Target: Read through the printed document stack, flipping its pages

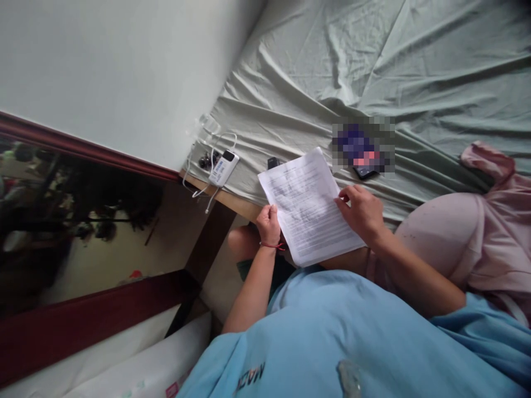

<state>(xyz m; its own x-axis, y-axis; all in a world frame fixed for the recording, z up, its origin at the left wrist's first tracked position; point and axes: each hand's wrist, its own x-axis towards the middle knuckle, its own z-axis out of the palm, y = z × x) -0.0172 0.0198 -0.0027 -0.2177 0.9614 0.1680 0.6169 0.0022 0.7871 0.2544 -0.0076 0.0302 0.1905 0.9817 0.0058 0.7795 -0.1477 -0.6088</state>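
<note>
A printed white sheet of paper (309, 207) is held over my lap, beside the bed. My left hand (269, 224), with a red string round the wrist, grips the paper's left edge with closed fingers. My right hand (362, 213) pinches the paper's right edge, thumb on top. A phone (365, 171) lies on the bed just beyond my right hand, its screen blurred out.
A pale green rumpled sheet (373, 72) covers the bed. At the bed's corner lie a white power bank (223, 167) with white cables and a small dark object (272, 162). A pink pillow (468, 237) sits at right. A dark-framed mirror (83, 221) stands at left against the wall.
</note>
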